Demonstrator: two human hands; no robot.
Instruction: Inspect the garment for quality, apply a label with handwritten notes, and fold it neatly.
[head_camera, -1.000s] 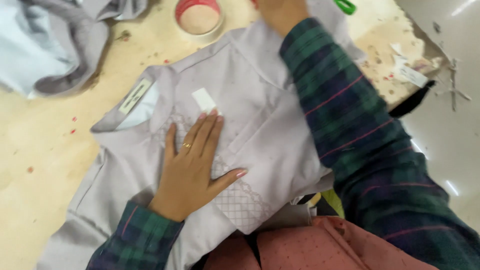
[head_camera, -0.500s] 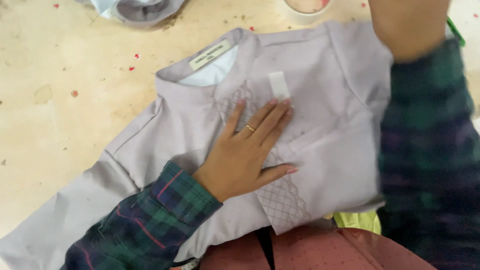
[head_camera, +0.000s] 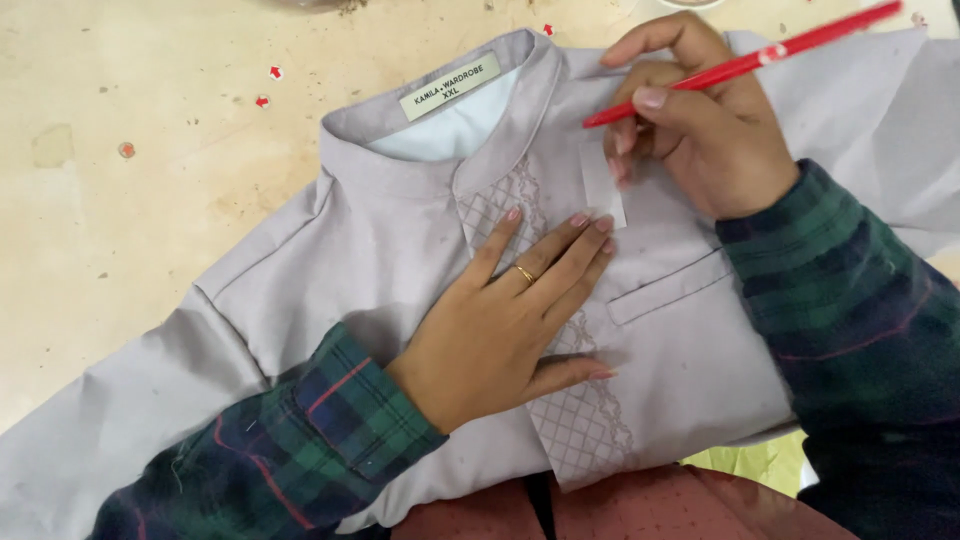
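Beige table (head_camera: 120, 240), shirt (head_camera: 400, 270) collar away from me; my left hand (head_camera: 500, 320) presses flat, right hand (head_camera: 700, 140) pinches a pen (head_camera: 750, 60) tip down-left.

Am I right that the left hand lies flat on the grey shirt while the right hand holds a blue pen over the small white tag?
Not quite: the pen is red, not blue, as the head view shows. The left hand does lie flat on the grey shirt, and the right hand holds the pen over the small white tag.

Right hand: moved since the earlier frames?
Yes. The right hand, earlier beyond the collar near the tape roll, now sits on the shirt chest, holding a red pen over the small white tag.
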